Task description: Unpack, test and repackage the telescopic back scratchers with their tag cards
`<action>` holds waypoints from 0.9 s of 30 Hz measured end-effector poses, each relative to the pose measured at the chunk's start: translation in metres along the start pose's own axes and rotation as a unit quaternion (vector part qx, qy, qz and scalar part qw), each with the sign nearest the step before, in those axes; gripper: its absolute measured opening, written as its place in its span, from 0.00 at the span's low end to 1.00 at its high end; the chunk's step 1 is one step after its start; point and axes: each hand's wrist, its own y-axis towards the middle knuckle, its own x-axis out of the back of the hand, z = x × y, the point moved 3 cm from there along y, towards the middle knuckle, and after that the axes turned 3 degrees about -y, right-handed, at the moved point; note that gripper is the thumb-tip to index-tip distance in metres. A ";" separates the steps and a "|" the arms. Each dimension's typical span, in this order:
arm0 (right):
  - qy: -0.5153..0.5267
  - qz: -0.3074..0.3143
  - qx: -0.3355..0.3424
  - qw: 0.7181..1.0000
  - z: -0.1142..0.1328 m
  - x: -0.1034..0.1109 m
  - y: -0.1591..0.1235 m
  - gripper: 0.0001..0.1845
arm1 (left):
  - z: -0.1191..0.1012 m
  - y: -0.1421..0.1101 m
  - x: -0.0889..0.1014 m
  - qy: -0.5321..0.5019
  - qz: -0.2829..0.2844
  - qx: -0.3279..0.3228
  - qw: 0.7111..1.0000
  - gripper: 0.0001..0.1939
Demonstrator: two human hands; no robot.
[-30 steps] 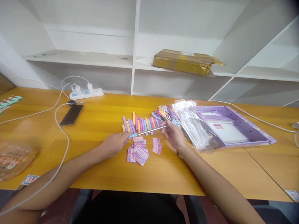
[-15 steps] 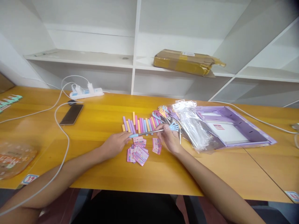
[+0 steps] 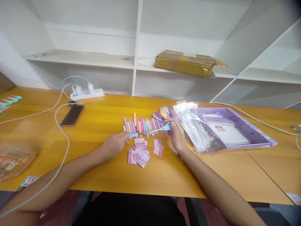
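Observation:
My left hand (image 3: pixel 116 144) is closed around the light-blue handle of a back scratcher (image 3: pixel 150 131). Its thin metal rod slopes up to the right and ends in a blue hand-shaped head. At that head, my right hand (image 3: pixel 176 135) has its fingers closed on the tip; part of the grip is hidden. Behind the rod lies a row of pink, purple, yellow and blue handle tubes (image 3: pixel 141 125). Below it are small printed pink cards (image 3: pixel 141 155) in a loose pile, with a few more cards (image 3: pixel 157 147) to the right. Several other hand-shaped scratcher heads (image 3: pixel 163 111) are heaped beyond my right hand.
Clear plastic bags (image 3: pixel 197 131) overlap a purple display box (image 3: pixel 256 130) on the right. At left are a phone (image 3: pixel 72 115), a power strip (image 3: pixel 87 94) with white cables, and an orange plastic package (image 3: pixel 16 161). A taped carton (image 3: pixel 185 62) rests on the shelf.
My right hand moved from the rod to the blue head. The head now sits nearer my left hand, and the exposed rod looks shorter. My left hand stayed nearly still on the handle.

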 end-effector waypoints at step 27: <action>0.046 0.227 -0.083 0.969 0.001 -0.040 -0.040 0.21 | -0.025 -0.015 -0.015 0.033 -0.033 -0.061 0.997 0.21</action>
